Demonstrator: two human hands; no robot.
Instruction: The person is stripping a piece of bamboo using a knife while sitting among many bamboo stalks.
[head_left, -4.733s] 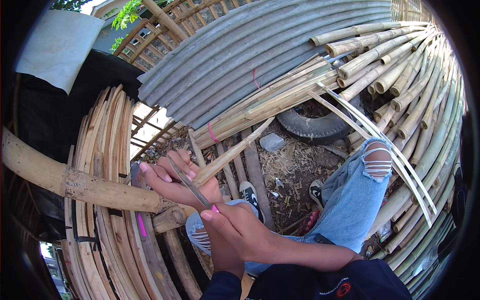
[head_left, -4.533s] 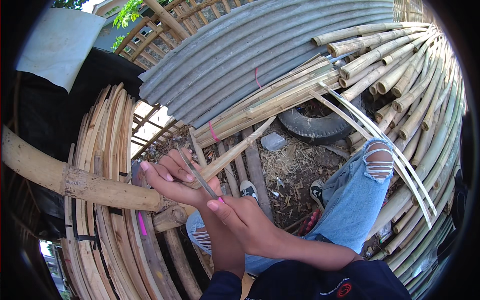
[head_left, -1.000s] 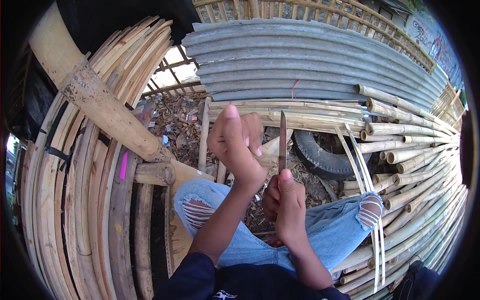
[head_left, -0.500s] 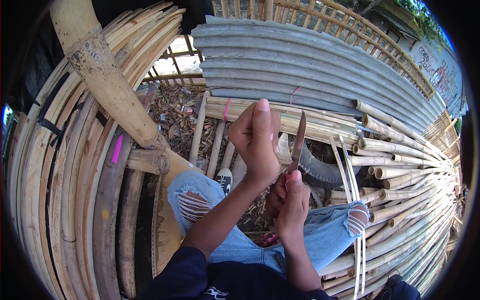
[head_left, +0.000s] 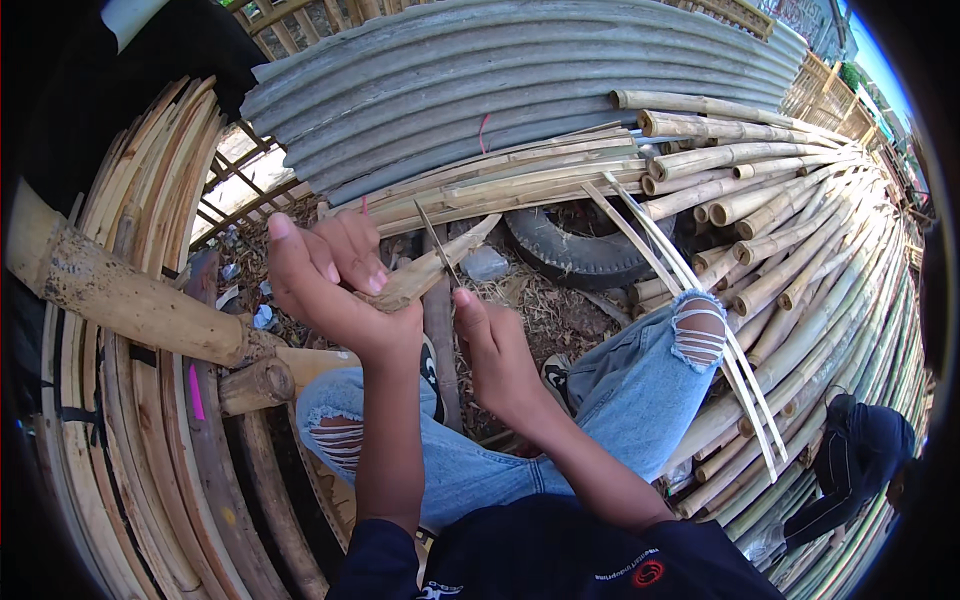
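My right hand is closed round the handle of a knife, its thumb near the blade's base and its narrow blade pointing up and left. My left hand is raised to the left of it, fingers curled and thumb sticking up; what it holds, if anything, is hidden. A pale, tapering piece of bamboo runs from beside the left fingertips, behind the blade, to a point at upper right. Whether the left hand grips this piece, I cannot tell.
Bamboo poles fill the right side, where a person in dark clothes bends over. Two thin strips cross my right knee. A tyre lies ahead, below corrugated sheeting. Split bamboo and a thick pole stand left.
The whole view has shifted, and both hands now appear further left. The left fist looks looser, with more of its fingers showing. The knife now tilts leftward, and the bending person has come into view.
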